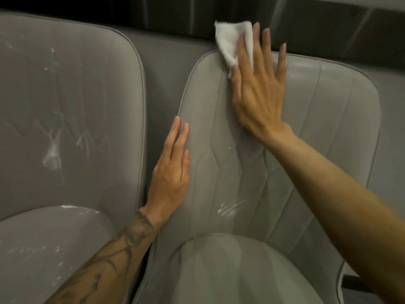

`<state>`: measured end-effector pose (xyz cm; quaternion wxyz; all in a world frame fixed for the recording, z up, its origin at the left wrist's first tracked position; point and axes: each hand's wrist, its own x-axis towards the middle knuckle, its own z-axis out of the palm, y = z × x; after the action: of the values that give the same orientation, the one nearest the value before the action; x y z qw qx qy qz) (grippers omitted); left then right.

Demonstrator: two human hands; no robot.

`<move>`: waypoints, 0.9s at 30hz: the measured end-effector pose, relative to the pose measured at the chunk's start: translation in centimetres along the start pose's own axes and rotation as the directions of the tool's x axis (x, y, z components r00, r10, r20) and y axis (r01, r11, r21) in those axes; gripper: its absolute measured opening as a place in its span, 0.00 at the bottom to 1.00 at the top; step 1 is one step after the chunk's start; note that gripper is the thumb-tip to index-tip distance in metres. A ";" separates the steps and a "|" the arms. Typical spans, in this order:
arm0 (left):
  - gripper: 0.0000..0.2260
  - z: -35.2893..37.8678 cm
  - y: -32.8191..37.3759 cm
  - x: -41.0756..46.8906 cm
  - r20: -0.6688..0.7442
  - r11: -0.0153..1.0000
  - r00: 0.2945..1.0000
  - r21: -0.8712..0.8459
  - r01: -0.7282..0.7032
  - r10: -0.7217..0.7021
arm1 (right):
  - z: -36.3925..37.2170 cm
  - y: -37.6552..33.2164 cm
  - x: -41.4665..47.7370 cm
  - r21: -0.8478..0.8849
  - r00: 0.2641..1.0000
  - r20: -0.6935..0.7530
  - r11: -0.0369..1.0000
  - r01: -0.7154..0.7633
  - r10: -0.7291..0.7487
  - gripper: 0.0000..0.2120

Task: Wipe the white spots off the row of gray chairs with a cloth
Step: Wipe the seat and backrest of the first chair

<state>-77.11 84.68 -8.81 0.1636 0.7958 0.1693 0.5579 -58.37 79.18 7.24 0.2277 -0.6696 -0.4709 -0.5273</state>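
Two gray padded chairs stand side by side. My right hand (256,84) presses a white cloth (230,43) flat against the top edge of the right chair's backrest (317,119), fingers straight and spread. My left hand (173,170) rests flat on the left edge of the same backrest, fingers straight. A white smear (230,208) shows low on this backrest, and a tiny white speck (229,148) sits at its middle. The left chair (87,88) carries white streaks (52,150) on its backrest and white flecks (30,249) on its seat.
Behind the chairs runs a dark wall or panel (175,12). A narrow gap (162,88) separates the two backrests. The right chair's seat cushion (230,270) fills the bottom centre, below my arms.
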 end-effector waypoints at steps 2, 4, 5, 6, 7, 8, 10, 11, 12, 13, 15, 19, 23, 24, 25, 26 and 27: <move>0.24 0.1 0.0 0.0 -0.006 1.000 1.000 0.004 -0.005 0.005 | 0.3 -1.7 -0.8 0.061 0.999 -0.010 0.997 -0.043 0.043 0.27; 0.24 0.1 -0.1 -0.1 0.002 1.000 1.000 -0.001 -0.007 0.007 | 0.4 -3.3 -5.1 0.109 0.998 0.041 0.992 -0.059 0.055 0.27; 0.25 0.1 -0.1 -0.1 0.005 1.000 1.000 -0.005 -0.008 0.008 | 0.4 -3.7 -7.8 0.124 0.996 0.081 0.991 -0.058 0.048 0.27; 0.24 0.1 -0.1 -0.1 0.007 1.000 1.000 -0.006 -0.009 0.009 | 0.3 -3.9 -10.2 0.135 0.991 0.126 0.989 -0.056 0.039 0.28; 0.24 0.1 -0.1 -0.2 0.008 1.000 1.000 -0.003 -0.007 0.007 | 0.1 -4.0 -12.0 0.145 0.985 0.167 0.988 -0.058 0.034 0.29; 0.24 0.1 -0.1 -0.1 0.007 1.000 1.000 0.003 -0.003 0.003 | 0.1 -3.9 -12.8 0.149 0.982 0.186 0.987 -0.057 0.029 0.30; 0.24 0.0 0.0 0.0 0.005 1.000 1.000 0.008 0.002 -0.002 | 0.0 -3.5 -12.1 0.133 0.985 0.171 0.990 -0.048 0.025 0.29; 0.24 0.0 0.0 -0.1 0.005 1.000 1.000 0.007 0.002 -0.002 | 0.0 -3.1 -11.2 0.108 0.989 0.147 0.994 -0.030 0.013 0.29; 0.24 -0.1 0.1 -0.1 0.006 1.000 1.000 0.004 0.000 0.000 | 0.0 -2.7 -10.0 0.076 0.994 0.110 0.997 -0.008 0.000 0.28; 0.24 -0.1 0.1 -0.1 0.008 1.000 1.000 0.001 -0.002 0.002 | 0.1 -2.1 -8.6 0.046 0.998 0.069 0.999 0.006 -0.009 0.27; 0.25 -0.1 0.2 -0.1 0.005 1.000 1.000 0.003 -0.008 0.008 | 0.5 -1.3 -5.3 0.009 1.000 -0.022 1.000 0.003 -0.003 0.27; 0.24 0.1 -0.2 -0.1 -0.004 0.999 1.000 0.030 -0.019 0.019 | 0.6 -1.9 -3.7 0.063 0.997 -0.042 0.996 -0.060 0.063 0.29; 0.24 0.1 -0.1 -0.1 -0.009 0.999 1.000 0.040 -0.023 0.024 | -0.6 -0.9 -9.2 0.041 0.995 0.054 0.996 0.080 -0.082 0.29; 0.24 0.1 -0.1 -0.1 -0.008 0.999 1.000 0.039 -0.025 0.025 | -0.8 -0.1 -9.0 0.035 0.993 0.021 0.992 0.118 -0.119 0.29; 0.24 0.1 -0.2 -0.1 -0.008 0.999 1.000 0.034 -0.027 0.027 | -0.6 0.6 -8.3 0.017 0.987 -0.020 0.987 0.158 -0.158 0.29; 0.24 0.2 -0.3 -0.1 -0.008 0.999 1.000 0.030 -0.027 0.027 | -0.4 1.2 -7.5 0.004 0.978 -0.040 0.979 0.203 -0.203 0.30; 0.24 0.2 -0.3 -0.1 -0.011 0.999 1.000 0.028 -0.025 0.025 | -0.2 1.8 -6.8 0.008 0.967 -0.043 0.968 0.252 -0.251 0.30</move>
<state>-76.95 84.93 -9.11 0.1446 0.7968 0.1682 0.5621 -56.84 75.54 1.36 0.1732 -0.5918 -0.5507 -0.5626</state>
